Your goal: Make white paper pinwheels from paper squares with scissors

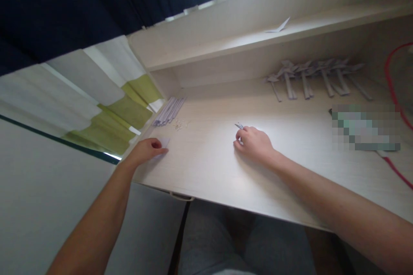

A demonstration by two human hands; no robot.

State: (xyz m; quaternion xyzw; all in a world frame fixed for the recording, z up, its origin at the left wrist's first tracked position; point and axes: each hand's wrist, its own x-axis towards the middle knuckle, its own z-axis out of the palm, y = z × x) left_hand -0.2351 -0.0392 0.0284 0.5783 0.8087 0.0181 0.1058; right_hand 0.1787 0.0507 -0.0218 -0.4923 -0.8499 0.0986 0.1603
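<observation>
At the desk's left edge, my left hand (149,151) has thumb and fingers closed at a small white piece of paper (165,142), most of which the hand covers. Further right, my right hand (253,142) rests on the desk, curled round a small pair of scissors (239,126); only the metal blades show past the fingers. Beyond my left hand lies a row of rolled white paper sticks (169,111). A little pile of small pale bits (180,125), too small to name, sits beside them.
Several paper pinwheels (306,68) on sticks lie at the back right of the desk (206,159). A folded paper (279,26) stands on the shelf. A blurred-out object (364,129) and a red cable (398,174) are at right. Curtains (106,94) hang left.
</observation>
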